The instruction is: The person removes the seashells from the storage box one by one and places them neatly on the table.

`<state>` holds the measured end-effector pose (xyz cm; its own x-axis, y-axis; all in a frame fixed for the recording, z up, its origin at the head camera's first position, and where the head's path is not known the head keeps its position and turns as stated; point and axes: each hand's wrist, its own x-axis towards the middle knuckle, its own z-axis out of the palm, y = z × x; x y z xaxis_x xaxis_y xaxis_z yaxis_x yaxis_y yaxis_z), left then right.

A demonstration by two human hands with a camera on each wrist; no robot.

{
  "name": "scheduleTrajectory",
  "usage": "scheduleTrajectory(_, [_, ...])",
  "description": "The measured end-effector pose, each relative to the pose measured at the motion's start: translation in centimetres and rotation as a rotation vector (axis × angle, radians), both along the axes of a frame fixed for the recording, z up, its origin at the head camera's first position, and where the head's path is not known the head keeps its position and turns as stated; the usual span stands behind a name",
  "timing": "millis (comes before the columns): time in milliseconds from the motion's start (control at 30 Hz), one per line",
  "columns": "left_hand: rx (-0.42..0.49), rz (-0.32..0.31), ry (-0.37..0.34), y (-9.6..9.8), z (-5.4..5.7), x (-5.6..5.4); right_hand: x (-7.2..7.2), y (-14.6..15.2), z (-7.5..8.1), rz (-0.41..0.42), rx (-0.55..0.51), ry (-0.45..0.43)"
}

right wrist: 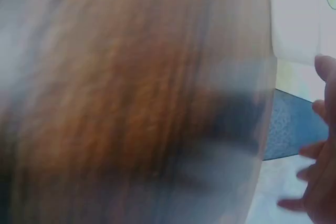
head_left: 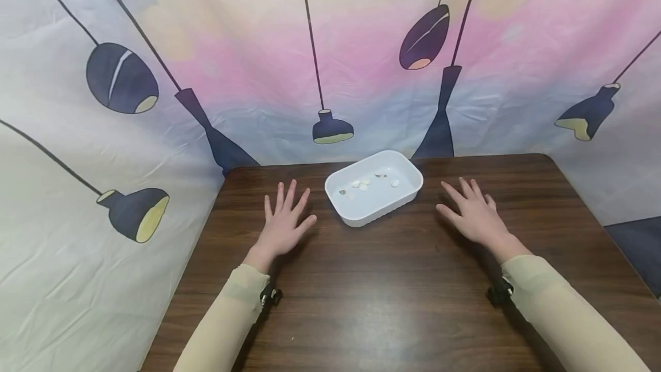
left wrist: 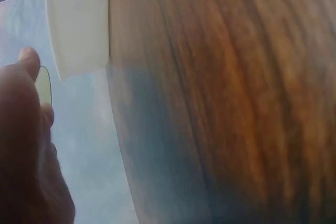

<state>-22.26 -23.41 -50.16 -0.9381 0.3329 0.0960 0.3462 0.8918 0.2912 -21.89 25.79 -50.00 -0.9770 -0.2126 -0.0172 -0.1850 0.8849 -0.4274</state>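
Note:
A white rectangular tray [head_left: 356, 217] stands at the back of the wooden table, slightly turned. On its floor lie several small pale pieces that look like shells [head_left: 364, 183], with a few darker bits among them. To the tray's left, my left hand [head_left: 283, 225] is spread with fingers extended, apart from it and holding nothing. On the other side my right hand [head_left: 477, 217] also has its fingers spread, with nothing in it. In the left wrist view the tray's side [left wrist: 79, 24] shows beyond the thumb; the right wrist view shows its other end [right wrist: 296, 19].
Dark brown wood grain covers the table [head_left: 382, 303], whose back edge meets a hanging cloth [head_left: 248, 73] printed with lamps. A black wrist strap device [head_left: 271, 295] sits at the left cuff, and another [head_left: 500, 293] at the right cuff.

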Motion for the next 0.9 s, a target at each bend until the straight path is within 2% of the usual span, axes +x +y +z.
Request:
scheduleTrajectory(167, [0.137, 0.022, 0.035, 0.4, 0.5, 0.1, -1.3, -0.3, 0.3, 0.025, -0.247, 0.013])
scheduleTrajectory(367, [0.364, 0.058, 0.067, 1.3, 0.8, 0.0, -3.8, -2.0, 0.6, -0.035, -0.511, -0.024])
scheduleTrajectory(500, [0.516, 0.055, 0.093, 2.1, 1.0, -0.3, -5.3, -3.2, 0.6, -0.055, -0.642, -0.02])
scheduleTrajectory(633, [0.626, 0.041, 0.103, 2.8, 1.0, -0.6, -6.0, -4.0, 0.6, -0.076, -0.673, -0.029])
scheduleTrajectory(900, [0.714, 0.083, 0.106, 3.3, 1.2, -0.8, -6.3, -4.7, 0.2, -0.103, -0.563, -0.054])
